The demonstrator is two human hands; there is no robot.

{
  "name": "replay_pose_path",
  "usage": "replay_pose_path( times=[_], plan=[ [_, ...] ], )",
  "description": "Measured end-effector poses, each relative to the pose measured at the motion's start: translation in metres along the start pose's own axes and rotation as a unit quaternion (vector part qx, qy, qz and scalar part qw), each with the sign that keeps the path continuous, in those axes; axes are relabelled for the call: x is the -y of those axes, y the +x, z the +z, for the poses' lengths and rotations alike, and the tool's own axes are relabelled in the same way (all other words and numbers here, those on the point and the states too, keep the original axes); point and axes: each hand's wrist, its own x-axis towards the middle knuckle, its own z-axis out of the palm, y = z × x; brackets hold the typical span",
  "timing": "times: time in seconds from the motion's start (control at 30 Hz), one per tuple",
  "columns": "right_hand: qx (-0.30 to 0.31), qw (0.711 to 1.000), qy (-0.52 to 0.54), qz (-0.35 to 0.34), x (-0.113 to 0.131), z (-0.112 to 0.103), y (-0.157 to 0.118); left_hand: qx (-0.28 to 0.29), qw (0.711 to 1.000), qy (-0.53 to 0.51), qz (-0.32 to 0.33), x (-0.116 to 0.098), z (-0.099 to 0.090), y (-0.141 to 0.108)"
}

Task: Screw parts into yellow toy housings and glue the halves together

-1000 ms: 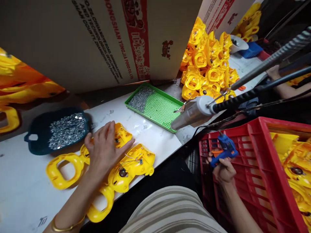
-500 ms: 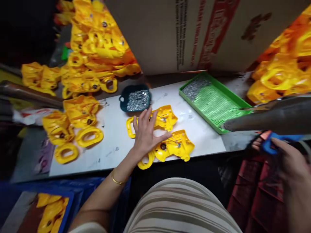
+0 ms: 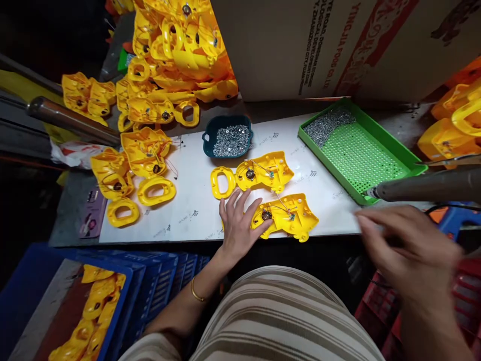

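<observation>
dim edges — right hand (image 3: 413, 250) blurred

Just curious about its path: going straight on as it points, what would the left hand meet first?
The left hand would probably meet the farther yellow shell, just ahead of it; depth is unclear.

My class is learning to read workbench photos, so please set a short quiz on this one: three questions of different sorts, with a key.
1. True or false: the left hand touches the lower wired yellow shell.
2. What fills the dark teal bowl? A) yellow rings B) small metal parts C) coiled wire
3. Fill in the colour: similar parts cover one end of the ____ tray.
Key: 1 true; 2 B; 3 green.
</observation>
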Motion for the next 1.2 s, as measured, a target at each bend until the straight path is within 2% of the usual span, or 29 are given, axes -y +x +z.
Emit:
replay_pose_path(
  times=[0.07, 0.1, 0.2, 0.27, 0.33, 0.43, 0.53, 0.63, 0.73, 0.8, 0.9, 1.03, 1.2],
  plan=[
    [0.059, 0.985, -0.090, -0.136, 0.020, 0.043, 0.029, -0.006, 1.000, 0.006, 0.004, 0.000, 0.000, -0.001],
    [0.078, 0.974, -0.125, -0.170, 0.029, 0.062, 0.042, -0.010, 1.000, 0.010, 0.007, 0.000, 0.000, -0.001],
    [0.115, 0.951, -0.213, -0.193, 0.044, 0.103, 0.063, -0.024, 1.000, 0.015, 0.010, -0.001, 0.001, -0.002],
    [0.142, 0.942, -0.236, -0.193, 0.046, 0.117, 0.066, -0.029, 0.999, 0.014, 0.011, -0.002, 0.002, -0.003],
    [0.168, 0.937, -0.241, -0.190, 0.044, 0.122, 0.066, -0.028, 0.999, 0.012, 0.014, -0.002, 0.003, -0.003],
    [0.178, 0.949, -0.199, -0.166, 0.038, 0.116, 0.066, -0.024, 1.000, 0.013, 0.015, -0.002, 0.004, -0.003],
    [0.157, 0.975, -0.101, -0.119, 0.028, 0.097, 0.064, -0.012, 1.000, 0.017, 0.014, 0.001, 0.000, -0.003],
    [0.143, 0.986, -0.032, -0.082, 0.017, 0.078, 0.056, -0.014, 1.000, 0.003, 0.022, -0.001, -0.009, 0.001],
    [0.129, 0.989, 0.009, -0.069, 0.012, 0.072, 0.043, -0.036, 0.998, -0.035, 0.032, -0.015, -0.017, 0.012],
    [0.122, 0.990, 0.034, -0.068, 0.012, 0.073, 0.037, -0.027, 0.996, -0.073, 0.048, -0.029, -0.016, 0.022],
    [0.111, 0.991, 0.045, -0.066, 0.012, 0.076, 0.032, 0.012, 0.989, -0.136, 0.062, -0.047, -0.008, 0.034],
    [0.093, 0.993, 0.017, -0.067, 0.014, 0.067, 0.036, 0.023, 0.985, -0.156, 0.064, -0.055, 0.001, 0.040],
    [0.144, 0.986, 0.027, -0.074, 0.017, 0.059, 0.043, 0.028, 0.988, -0.107, 0.104, -0.055, -0.004, 0.043]
  ],
)
